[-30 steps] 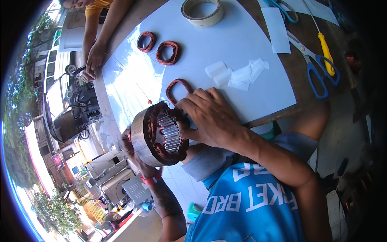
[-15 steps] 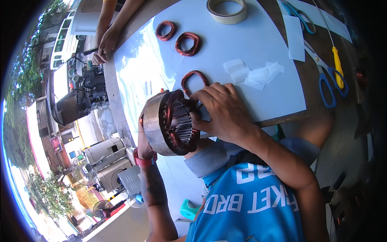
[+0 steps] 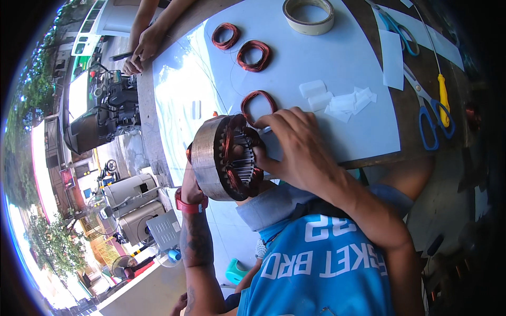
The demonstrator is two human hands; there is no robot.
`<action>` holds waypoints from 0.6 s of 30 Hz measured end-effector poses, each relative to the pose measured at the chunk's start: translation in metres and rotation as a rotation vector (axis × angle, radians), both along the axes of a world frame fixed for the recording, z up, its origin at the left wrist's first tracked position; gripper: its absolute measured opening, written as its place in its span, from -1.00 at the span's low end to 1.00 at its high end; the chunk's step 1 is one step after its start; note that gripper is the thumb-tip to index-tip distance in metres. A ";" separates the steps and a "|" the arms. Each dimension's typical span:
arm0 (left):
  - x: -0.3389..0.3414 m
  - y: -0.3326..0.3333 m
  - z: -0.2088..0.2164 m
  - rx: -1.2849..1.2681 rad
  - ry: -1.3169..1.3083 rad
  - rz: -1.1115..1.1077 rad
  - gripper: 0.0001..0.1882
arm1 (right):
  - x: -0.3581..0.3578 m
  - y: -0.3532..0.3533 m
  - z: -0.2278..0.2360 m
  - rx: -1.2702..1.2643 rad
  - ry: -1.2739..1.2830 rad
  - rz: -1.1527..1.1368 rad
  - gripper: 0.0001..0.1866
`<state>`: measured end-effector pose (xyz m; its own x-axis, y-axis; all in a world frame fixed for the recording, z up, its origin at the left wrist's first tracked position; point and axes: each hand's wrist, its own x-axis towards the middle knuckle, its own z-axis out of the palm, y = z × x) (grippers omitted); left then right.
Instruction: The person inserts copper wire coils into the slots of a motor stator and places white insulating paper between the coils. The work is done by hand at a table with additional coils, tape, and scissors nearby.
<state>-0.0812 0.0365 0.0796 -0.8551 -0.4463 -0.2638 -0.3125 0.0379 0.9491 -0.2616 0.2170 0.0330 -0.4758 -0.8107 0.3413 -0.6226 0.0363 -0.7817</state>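
My left hand (image 3: 191, 178) holds up a motor stator (image 3: 206, 158), a thick steel ring with slots inside and dark red copper windings along its rim. Most of that hand is hidden behind the ring; some skin shows through the bore. My right hand (image 3: 300, 142) is at the ring's right-hand edge, thumb by the slots and fingers bent above it. A small white piece shows at its fingertips, too small to make out. Just beyond lies a loose copper wire coil (image 3: 244, 105). Two more coils, one nearer (image 3: 268, 57) and one farther (image 3: 216, 37), lie on the white sheet.
Small white paper slips (image 3: 342, 102) lie on the white sheet (image 3: 369, 134). A tape roll (image 3: 311, 27) sits at its far edge. To the right are blue-handled scissors (image 3: 428, 126), teal-handled scissors (image 3: 408, 45) and a yellow screwdriver (image 3: 443, 97). Another person's hands (image 3: 142, 52) rest at the far-left table edge.
My view has shifted slightly. The stator stays in my left hand, turned a little. My right fingers have lifted slightly away from the ring's upper edge, and the white piece shows more clearly.
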 end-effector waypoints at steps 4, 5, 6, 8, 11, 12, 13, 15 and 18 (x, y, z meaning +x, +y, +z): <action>0.001 0.009 -0.004 0.362 0.068 0.225 -0.31 | 0.008 0.016 -0.002 -0.156 0.064 -0.132 -0.58; 0.000 0.009 -0.002 0.378 0.035 0.233 -0.31 | 0.011 0.016 -0.003 -0.120 0.042 -0.114 -0.60; -0.001 0.010 -0.002 0.378 0.020 0.239 -0.31 | 0.012 0.014 -0.004 -0.109 0.018 -0.109 -0.61; -0.002 0.010 -0.001 0.361 0.010 0.256 -0.32 | 0.012 0.009 -0.008 -0.088 0.000 -0.091 -0.62; -0.002 0.009 -0.004 0.235 0.035 0.198 -0.31 | 0.008 0.003 -0.011 -0.066 0.025 -0.049 -0.61; -0.002 0.009 -0.006 0.141 0.037 0.144 -0.31 | 0.007 0.002 -0.012 -0.066 0.039 -0.042 -0.61; -0.002 0.009 -0.008 0.177 0.041 0.175 -0.31 | 0.006 0.001 -0.012 -0.066 0.051 -0.034 -0.61; -0.001 0.009 -0.013 0.140 0.032 0.179 -0.32 | 0.005 0.000 -0.012 -0.056 0.068 -0.030 -0.60; 0.000 0.005 -0.017 0.043 -0.003 0.149 -0.32 | 0.004 0.000 -0.008 -0.042 0.087 -0.032 -0.57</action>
